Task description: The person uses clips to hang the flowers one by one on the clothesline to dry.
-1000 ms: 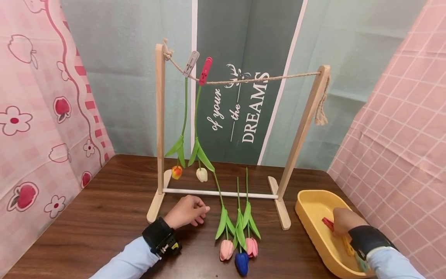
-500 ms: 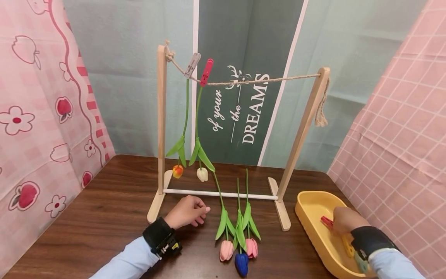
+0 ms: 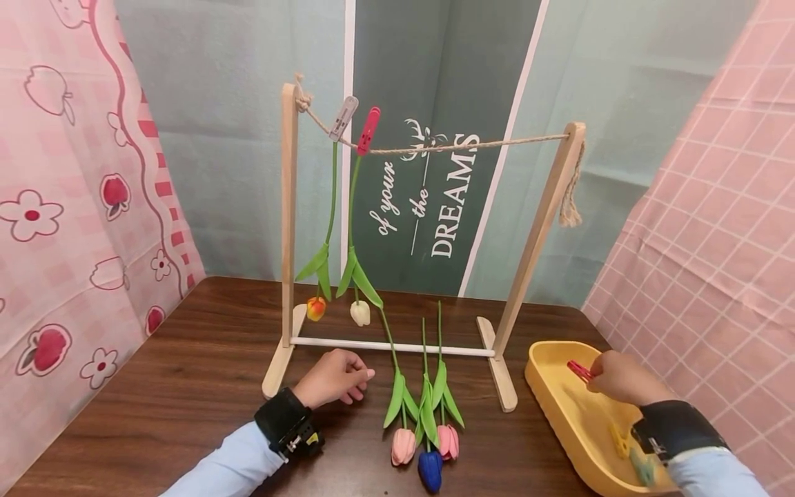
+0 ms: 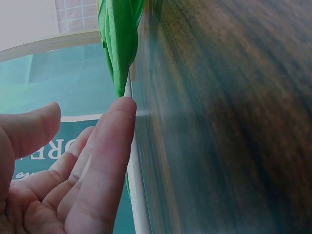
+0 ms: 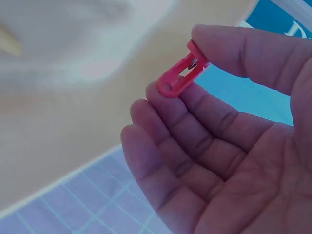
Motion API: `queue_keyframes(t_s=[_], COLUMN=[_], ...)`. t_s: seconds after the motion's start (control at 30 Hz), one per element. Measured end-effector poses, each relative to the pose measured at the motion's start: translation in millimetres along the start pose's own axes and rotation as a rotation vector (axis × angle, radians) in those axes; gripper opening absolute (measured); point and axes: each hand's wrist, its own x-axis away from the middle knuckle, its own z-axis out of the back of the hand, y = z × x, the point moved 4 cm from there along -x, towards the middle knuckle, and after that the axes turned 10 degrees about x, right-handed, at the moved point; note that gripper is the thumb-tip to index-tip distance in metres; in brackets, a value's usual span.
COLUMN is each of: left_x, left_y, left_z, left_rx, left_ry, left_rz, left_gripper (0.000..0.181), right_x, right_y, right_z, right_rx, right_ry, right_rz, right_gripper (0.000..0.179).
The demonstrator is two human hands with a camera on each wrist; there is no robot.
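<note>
wood table [image 3: 186,359] | teal backdrop [image 3: 627,83] — gridded cloth [image 3: 714,228] | right fingers [image 5: 209,108] pinch red clothespin [image 5: 190,78]

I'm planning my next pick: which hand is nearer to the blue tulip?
Left. The left hand is to the left of the blue tulip; the right hand is farther off to the right, at the yellow tray, pinching a red clothespin.

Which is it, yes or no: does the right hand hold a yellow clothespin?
No, the right hand pinches a clothespin that is plainly red.
</note>
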Motion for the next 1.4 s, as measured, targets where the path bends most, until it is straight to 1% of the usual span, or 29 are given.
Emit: queue_keyframes(t_s=[0.13,0.37,0.47,0.67,0.97,1.2,1.4], left_x=[-0.1,0.6,0.7,1.0,1.8,2.0,2.4], left_y=[-0.5,1.5,1.6,0.8,1.5,3.6,4.5], left_z=[-0.8,-1.2,-1.1,-0.5,0.1,0.1,0.0], left_rx=[0.001,0.001,-0.003,-0.004,0.004,0.003,0.002], left_ry=[-0.002,-0.005,-0.002,-0.001,-0.001,0.001,-0.003], left_rz=[0.002,0.001,0.005,0.006,0.011,0.01,0.009], left_gripper=[0.026,0.026,0.025,0.026,0.027,0.025,0.024], right_x=[2.4,5.5,7.9,13.2,16.6,13.4,7.9], right_y=[-2,-8,-14,-36,-67,-91,-107], right_z=[10,31,39,51,59,61,57], right_rx=[-0.022,-0.07,-0.086,-0.123,-0.192,-0.265,-0.344], right_ry=[0.029,0.105,0.149,0.234,0.326,0.346,0.353], right_rz=[0.008,-0.024,-0.038,-0.036,-0.019,-0.013,-0.001], right_gripper=[0.007,0.022,0.027,0.029,0.03,0.03,0.032])
